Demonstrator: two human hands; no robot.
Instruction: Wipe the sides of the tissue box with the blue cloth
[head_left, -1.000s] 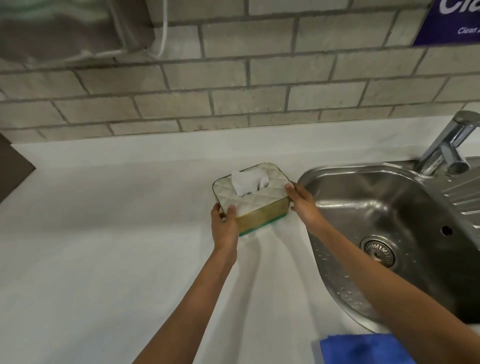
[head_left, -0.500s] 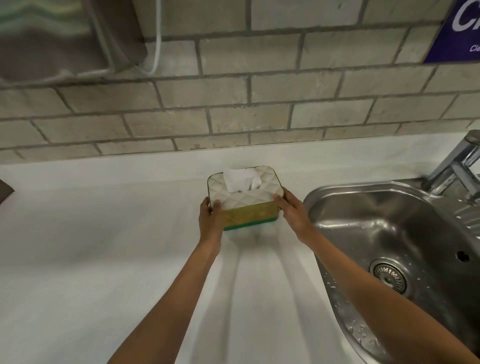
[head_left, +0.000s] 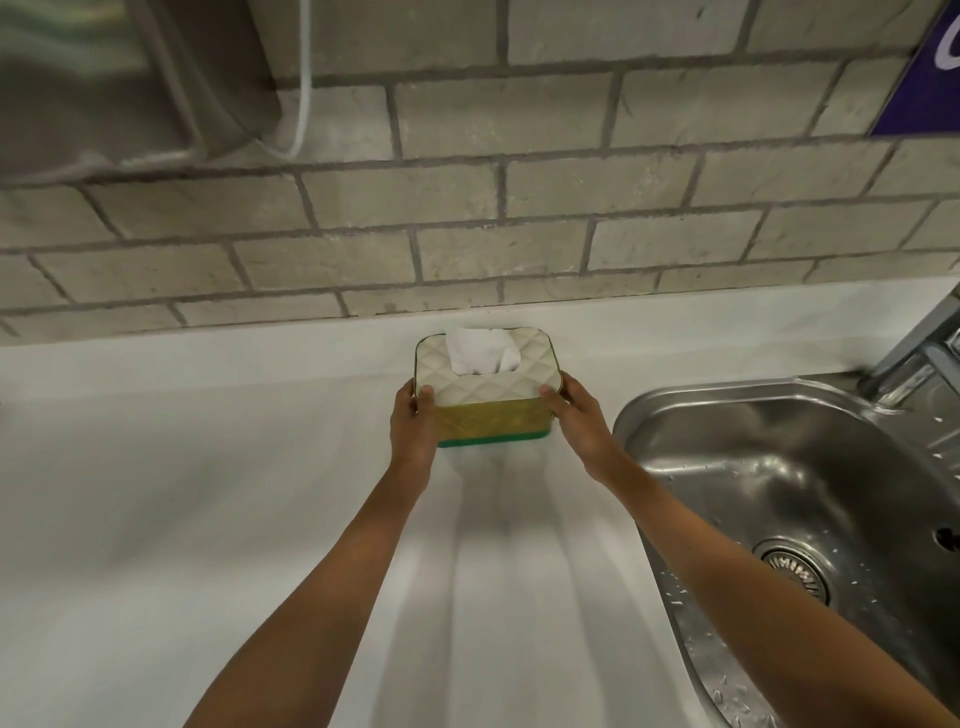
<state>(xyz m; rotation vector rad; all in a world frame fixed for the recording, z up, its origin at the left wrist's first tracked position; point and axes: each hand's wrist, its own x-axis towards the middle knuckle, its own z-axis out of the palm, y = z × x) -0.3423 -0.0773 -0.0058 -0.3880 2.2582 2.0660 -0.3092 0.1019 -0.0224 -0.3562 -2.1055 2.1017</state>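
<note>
**Tissue box held at both ends, nearer the brick wall**

The tissue box (head_left: 488, 387) is gripped between both hands on the white counter (head_left: 208, 493). The left hand (head_left: 413, 421) is closed on the box's left end, its thumb laid on the quilted white lid. The right hand (head_left: 579, 410) is closed on the right end, fingertips (head_left: 548, 392) touching the lid's edge. Compared with a second ago, the box has been turned square to the wall and carried back and to the left, away from the sink; it now sits close to the counter's rear edge. Whether its green base rests on the counter or is lifted slightly cannot be told.

A white tissue (head_left: 480, 356) is seen standing out of the lid's opening. The gold front side of the box is left uncovered between the two hands.

The blue cloth, seen at the lower edge a second ago, is no longer in view.

To the right, the steel sink (head_left: 779, 467) is spotted with water drops, and its drain (head_left: 797, 569) is partly hidden by the right forearm. The tap (head_left: 919, 353) is cut off by the right edge. Behind, the brick wall (head_left: 519, 234) is seen, with a purple sign (head_left: 924, 83) at the upper right and a grey unit (head_left: 104, 78) with a white cable (head_left: 304, 104) at the upper left.
</note>
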